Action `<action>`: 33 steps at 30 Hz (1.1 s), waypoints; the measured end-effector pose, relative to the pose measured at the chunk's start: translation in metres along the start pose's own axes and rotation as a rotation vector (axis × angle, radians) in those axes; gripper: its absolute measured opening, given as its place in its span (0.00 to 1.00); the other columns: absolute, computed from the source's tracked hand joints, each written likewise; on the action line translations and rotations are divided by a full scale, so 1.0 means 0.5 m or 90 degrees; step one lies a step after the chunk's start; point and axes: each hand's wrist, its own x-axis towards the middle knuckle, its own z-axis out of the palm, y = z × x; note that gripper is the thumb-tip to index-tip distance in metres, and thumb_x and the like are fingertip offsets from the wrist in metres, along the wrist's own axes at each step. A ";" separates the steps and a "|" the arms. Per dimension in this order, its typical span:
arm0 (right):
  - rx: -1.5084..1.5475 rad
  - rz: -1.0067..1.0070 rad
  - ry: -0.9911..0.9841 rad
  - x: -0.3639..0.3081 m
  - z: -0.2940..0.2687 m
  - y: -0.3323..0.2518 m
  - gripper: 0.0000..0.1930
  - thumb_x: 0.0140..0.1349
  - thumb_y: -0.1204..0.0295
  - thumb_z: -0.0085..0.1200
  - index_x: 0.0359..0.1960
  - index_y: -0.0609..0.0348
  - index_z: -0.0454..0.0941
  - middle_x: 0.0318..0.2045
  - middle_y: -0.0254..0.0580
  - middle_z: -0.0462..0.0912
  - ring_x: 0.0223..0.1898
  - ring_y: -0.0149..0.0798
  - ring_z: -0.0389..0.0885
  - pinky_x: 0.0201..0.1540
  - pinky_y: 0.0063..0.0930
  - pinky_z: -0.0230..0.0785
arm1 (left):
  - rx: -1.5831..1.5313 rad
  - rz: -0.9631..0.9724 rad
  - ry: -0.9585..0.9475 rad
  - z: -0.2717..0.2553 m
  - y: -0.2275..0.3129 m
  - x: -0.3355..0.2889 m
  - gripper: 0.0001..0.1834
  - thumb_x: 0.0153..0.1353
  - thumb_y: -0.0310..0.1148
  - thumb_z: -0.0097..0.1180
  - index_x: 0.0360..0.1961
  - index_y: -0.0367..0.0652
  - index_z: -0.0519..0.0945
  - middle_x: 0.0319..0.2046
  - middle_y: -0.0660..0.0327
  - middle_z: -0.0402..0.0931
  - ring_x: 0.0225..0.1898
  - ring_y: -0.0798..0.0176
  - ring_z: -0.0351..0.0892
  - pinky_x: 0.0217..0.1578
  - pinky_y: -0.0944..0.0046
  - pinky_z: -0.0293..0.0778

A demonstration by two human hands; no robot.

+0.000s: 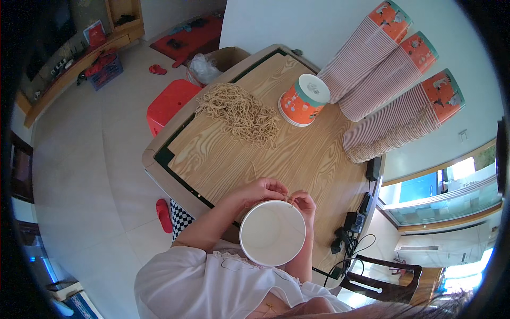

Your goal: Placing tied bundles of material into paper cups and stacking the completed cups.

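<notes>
A white paper bucket (273,234) is tilted against my chest, its open mouth facing up and its inside bare. At the far side of its rim, my left hand (265,190) and my right hand (303,204) meet with fingertips pinched on tan cord. The knuckles hide most of that cord. A thin strand stands out on the tabletop just beyond my left hand. Farther off, a loose tangled heap of tan cord (239,114) lies on the wood-grain table (207,170).
An orange and green paper bucket (303,103) stands upside down beyond the heap. Tall nested stacks of such buckets (366,58) rise at the back right; cords trail over the nearest stack (401,119). Black adapters and cables (348,231) sit along the right edge, a red stool (170,103) at left.
</notes>
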 end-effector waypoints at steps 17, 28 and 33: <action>-0.026 0.039 0.066 -0.001 0.010 -0.004 0.05 0.52 0.83 0.56 0.27 0.63 0.72 0.26 0.34 0.71 0.30 0.26 0.70 0.34 0.17 0.63 | 0.058 -0.012 0.040 0.001 -0.004 0.004 0.10 0.54 0.30 0.59 0.36 0.36 0.78 0.30 0.61 0.77 0.32 0.70 0.76 0.34 0.71 0.73; -0.039 -0.006 0.081 0.000 0.005 0.002 0.05 0.52 0.83 0.56 0.27 0.63 0.73 0.27 0.35 0.71 0.29 0.25 0.68 0.33 0.16 0.61 | 0.095 -0.024 0.031 -0.012 -0.019 0.014 0.11 0.55 0.33 0.58 0.36 0.36 0.78 0.30 0.62 0.78 0.31 0.71 0.76 0.33 0.71 0.72; -0.039 -0.008 0.090 0.000 0.004 0.001 0.05 0.52 0.83 0.56 0.27 0.63 0.73 0.27 0.35 0.72 0.29 0.25 0.69 0.33 0.17 0.61 | 0.097 -0.024 0.044 -0.010 -0.015 0.009 0.10 0.54 0.32 0.58 0.35 0.36 0.77 0.30 0.61 0.78 0.31 0.70 0.76 0.33 0.72 0.72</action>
